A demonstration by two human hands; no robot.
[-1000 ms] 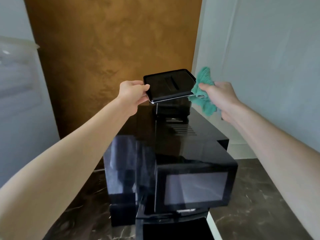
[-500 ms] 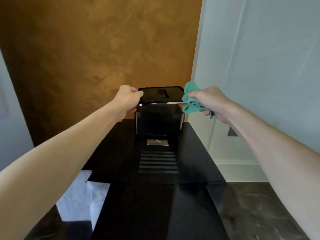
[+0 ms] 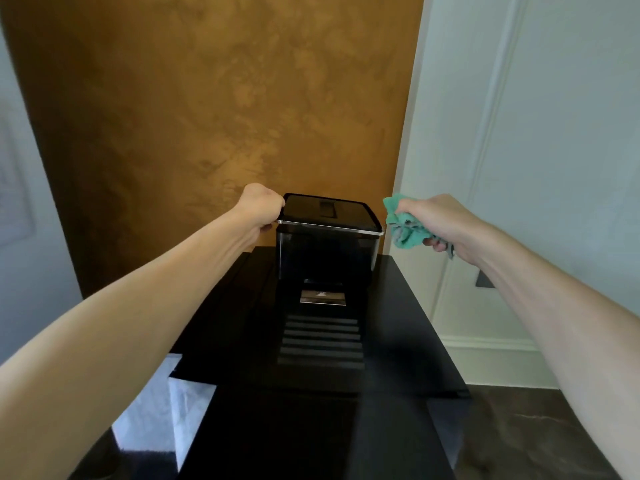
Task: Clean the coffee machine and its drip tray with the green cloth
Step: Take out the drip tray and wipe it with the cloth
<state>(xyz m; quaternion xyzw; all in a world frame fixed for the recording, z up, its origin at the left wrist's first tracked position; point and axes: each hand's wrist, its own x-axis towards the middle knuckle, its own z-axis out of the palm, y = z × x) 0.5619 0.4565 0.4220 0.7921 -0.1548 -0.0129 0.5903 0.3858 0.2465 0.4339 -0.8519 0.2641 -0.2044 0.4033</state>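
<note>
- The flat glossy black lid [image 3: 329, 213] is being seated level on the dark, box-shaped plastic tank [image 3: 325, 254] at the centre of the frame. A second ago it was being held lifted and tilted, so the wiping of its edge is judged finished.
- The lid's left edge is being gripped by the left hand [image 3: 263, 211], whose fingers are curled round the rim.
- The crumpled green cloth [image 3: 405, 230] is being clutched in the closed right hand [image 3: 440, 220] at centre right, just beside the lid's right corner. Half a second ago it was being pressed against that edge; whether it is still touching cannot be told.
- The large glossy black coffee machine [image 3: 322, 393] is being viewed from above and is filling the lower middle of the frame. Its broad top is probably being left for the next wipe.
- The drip tray is not being shown, because the machine's front is being cut off by the bottom edge.
- The fingertips of both hands are being hidden, on the left by the knuckles and on the right by the cloth.
</note>
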